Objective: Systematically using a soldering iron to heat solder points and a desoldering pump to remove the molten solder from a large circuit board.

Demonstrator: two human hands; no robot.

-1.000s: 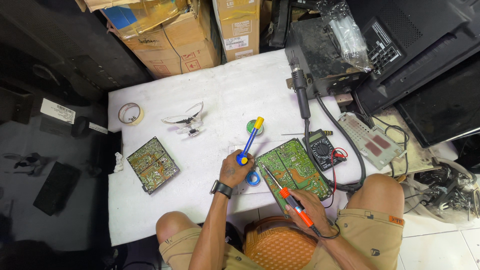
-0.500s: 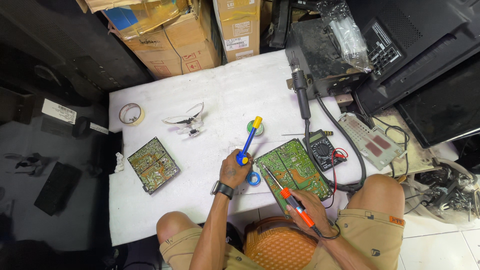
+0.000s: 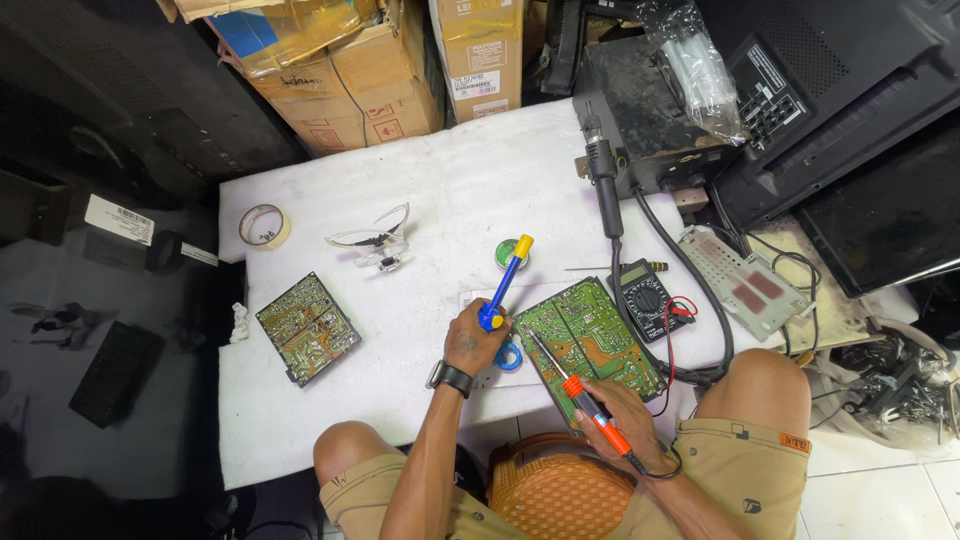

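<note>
Holding solder sucker [image 3: 505, 283] w/ left hand [image 3: 472, 340] — iron [image 3: 580, 395] in right hand [image 3: 618, 420].

White worktable [image 3: 330, 410]: left hand [image 3: 472, 340] gripping blue-and-yellow desoldering pump [image 3: 505, 284], right hand [image 3: 618, 420] holding orange-handled soldering iron [image 3: 578, 391] with tip on green circuit board [image 3: 588, 337]; second circuit board [image 3: 307, 328], tape roll [image 3: 263, 226], clear magnifier glasses [image 3: 372, 243], black multimeter [image 3: 645, 299] alongside.

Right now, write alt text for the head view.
A seated person's right hand holds an orange soldering iron to a green circuit board on a white table, while the left hand grips a blue desoldering pump. A second circuit board lies left.
</note>
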